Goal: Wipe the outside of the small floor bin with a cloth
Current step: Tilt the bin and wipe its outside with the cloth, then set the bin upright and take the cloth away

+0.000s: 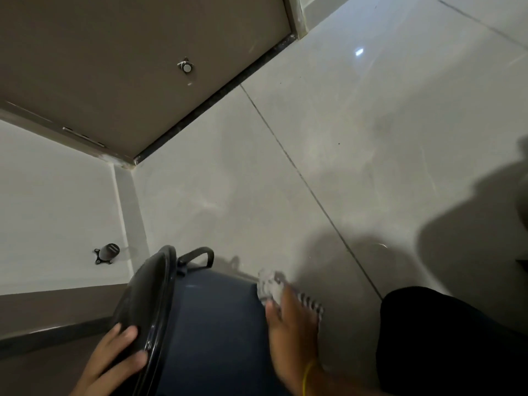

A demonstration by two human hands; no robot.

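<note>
A small dark blue floor bin [217,324] with a glossy black lid [145,304] and a black handle [197,255] lies tilted at the bottom middle of the head view. My left hand [114,358] rests flat on the lid, fingers spread against it. My right hand [291,330] presses a crumpled grey-and-white striped cloth [271,285] against the bin's right side near its far end. A yellow band circles my right wrist. The bin's lower part is cut off by the frame.
Pale glossy floor tiles [328,138] spread to the right. A brown door [128,67] with a door stopper [186,67] stands at the back. A white wall with a black stopper [108,252] is at left. My dark-clothed knee [445,338] is at bottom right.
</note>
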